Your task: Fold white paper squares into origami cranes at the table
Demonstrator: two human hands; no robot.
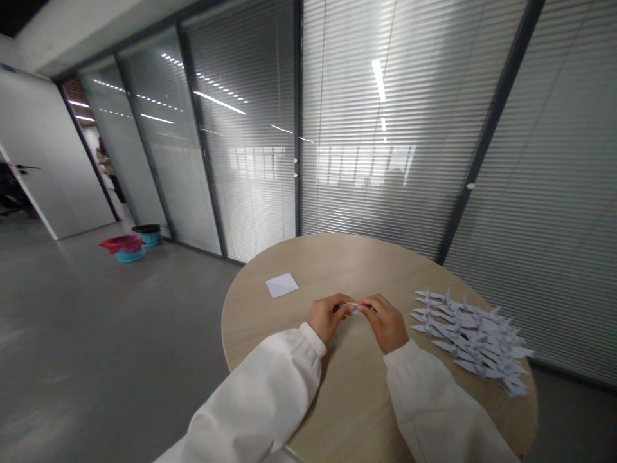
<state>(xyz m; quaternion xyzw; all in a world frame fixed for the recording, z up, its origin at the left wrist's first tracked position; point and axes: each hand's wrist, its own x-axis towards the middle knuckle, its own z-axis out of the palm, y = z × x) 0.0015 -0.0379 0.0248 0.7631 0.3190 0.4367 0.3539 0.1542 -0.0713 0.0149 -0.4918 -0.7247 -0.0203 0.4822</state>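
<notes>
Over the middle of the round table, my left hand and my right hand meet at a small piece of folded white paper. Each hand pinches one side of it between thumb and fingers, and most of the paper is hidden behind them. To the left of my hands lies a flat white paper square with a faint diagonal crease. On the right, several folded paper cranes sit close together in rows, apart from my right hand.
The wooden round table stands by a glass partition with blinds. Two bins are on the floor at the left, one with a red liner, one with a black liner. A person is beyond the open door.
</notes>
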